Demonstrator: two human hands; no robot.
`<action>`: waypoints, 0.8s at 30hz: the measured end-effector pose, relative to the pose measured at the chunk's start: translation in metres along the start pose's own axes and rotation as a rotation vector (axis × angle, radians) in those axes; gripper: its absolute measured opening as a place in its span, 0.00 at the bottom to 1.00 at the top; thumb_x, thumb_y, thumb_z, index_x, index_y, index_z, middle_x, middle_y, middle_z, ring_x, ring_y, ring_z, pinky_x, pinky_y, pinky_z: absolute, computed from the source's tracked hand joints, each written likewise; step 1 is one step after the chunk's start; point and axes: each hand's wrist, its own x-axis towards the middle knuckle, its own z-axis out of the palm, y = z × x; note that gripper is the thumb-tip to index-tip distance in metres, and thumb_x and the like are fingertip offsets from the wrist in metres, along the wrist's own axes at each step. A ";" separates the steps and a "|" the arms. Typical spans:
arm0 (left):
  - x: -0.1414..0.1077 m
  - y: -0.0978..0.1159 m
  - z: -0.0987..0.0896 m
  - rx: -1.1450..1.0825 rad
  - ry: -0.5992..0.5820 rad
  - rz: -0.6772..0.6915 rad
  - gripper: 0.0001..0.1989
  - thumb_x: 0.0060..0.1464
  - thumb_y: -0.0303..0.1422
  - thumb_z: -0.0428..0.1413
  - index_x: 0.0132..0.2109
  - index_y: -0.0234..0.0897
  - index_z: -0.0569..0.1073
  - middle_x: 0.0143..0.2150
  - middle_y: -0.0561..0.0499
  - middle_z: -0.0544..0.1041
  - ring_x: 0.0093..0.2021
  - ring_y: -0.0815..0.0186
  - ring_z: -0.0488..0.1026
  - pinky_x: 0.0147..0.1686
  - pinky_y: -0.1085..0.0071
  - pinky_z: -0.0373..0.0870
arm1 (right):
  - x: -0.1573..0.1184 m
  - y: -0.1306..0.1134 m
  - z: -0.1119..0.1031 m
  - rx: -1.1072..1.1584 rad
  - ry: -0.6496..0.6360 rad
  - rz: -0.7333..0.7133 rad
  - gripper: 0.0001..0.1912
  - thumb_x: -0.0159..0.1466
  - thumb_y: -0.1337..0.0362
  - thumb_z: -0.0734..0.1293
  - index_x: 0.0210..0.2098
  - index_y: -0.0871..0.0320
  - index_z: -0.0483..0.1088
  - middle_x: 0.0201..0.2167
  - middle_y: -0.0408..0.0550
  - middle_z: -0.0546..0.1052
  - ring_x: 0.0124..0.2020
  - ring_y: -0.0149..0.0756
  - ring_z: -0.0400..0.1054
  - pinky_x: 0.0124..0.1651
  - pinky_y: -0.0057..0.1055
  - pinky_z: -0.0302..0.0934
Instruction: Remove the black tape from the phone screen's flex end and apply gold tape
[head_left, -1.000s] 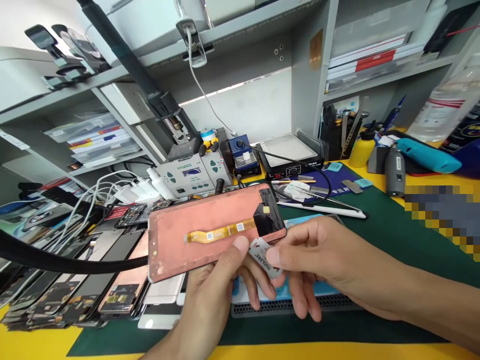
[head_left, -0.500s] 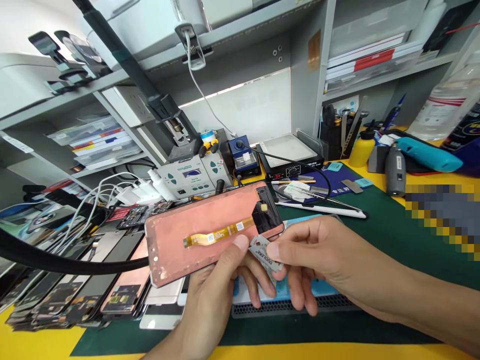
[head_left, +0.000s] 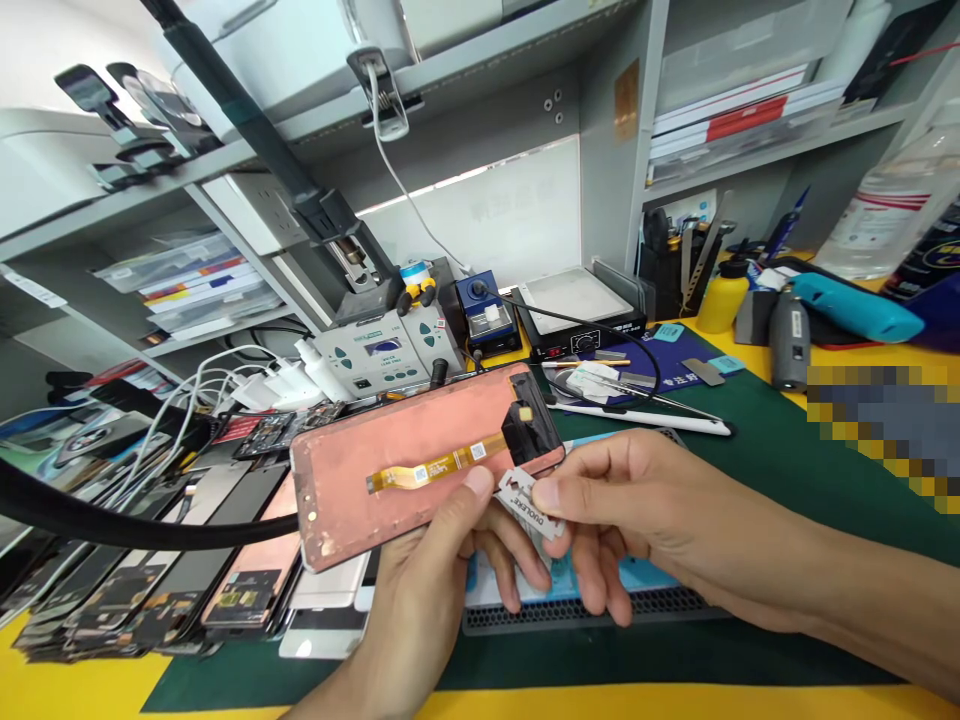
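My left hand [head_left: 442, 570] grips a phone screen [head_left: 352, 440] by its lower edge, thumb on the copper-coloured back. The screen is tilted, its back toward me. A gold flex cable [head_left: 442, 467] lies along that back, running to a black section at the right end. Between thumb and fingers, my right hand [head_left: 622, 510] pinches a razor blade [head_left: 529, 505] with lettering and cut-outs. The blade is at the screen's lower right edge, close to my left thumb; whether it touches the edge I cannot tell.
Several phone screens [head_left: 180, 560] lie stacked at the left. Behind stand a grey control unit [head_left: 386, 350] and a flat heating plate [head_left: 577, 300]. A white pen-like tool [head_left: 645, 416] rests on the green mat [head_left: 780, 470]. A black hose [head_left: 150, 525] crosses the left side.
The razor blade has turned slightly in my right hand, so its face now looks brighter. My left hand and the phone screen have hardly moved.
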 end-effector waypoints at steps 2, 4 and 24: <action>0.001 0.000 0.000 0.001 -0.001 -0.011 0.26 0.65 0.48 0.52 0.32 0.30 0.82 0.25 0.45 0.78 0.24 0.64 0.72 0.24 0.70 0.70 | -0.001 -0.001 -0.001 0.008 0.000 0.005 0.24 0.59 0.46 0.74 0.27 0.63 0.73 0.18 0.48 0.75 0.19 0.28 0.69 0.22 0.21 0.66; 0.001 0.000 0.001 -0.003 -0.003 -0.012 0.26 0.64 0.48 0.52 0.31 0.30 0.82 0.25 0.45 0.78 0.24 0.64 0.72 0.24 0.70 0.70 | -0.001 -0.002 -0.001 0.009 0.004 0.005 0.24 0.60 0.46 0.74 0.27 0.63 0.73 0.18 0.48 0.75 0.19 0.28 0.69 0.22 0.21 0.65; 0.001 0.001 0.002 0.063 0.014 -0.019 0.26 0.66 0.48 0.49 0.35 0.30 0.81 0.24 0.45 0.77 0.26 0.63 0.73 0.26 0.69 0.69 | -0.001 0.001 0.000 0.023 0.031 -0.007 0.22 0.63 0.48 0.72 0.27 0.62 0.72 0.19 0.48 0.75 0.19 0.29 0.68 0.22 0.22 0.65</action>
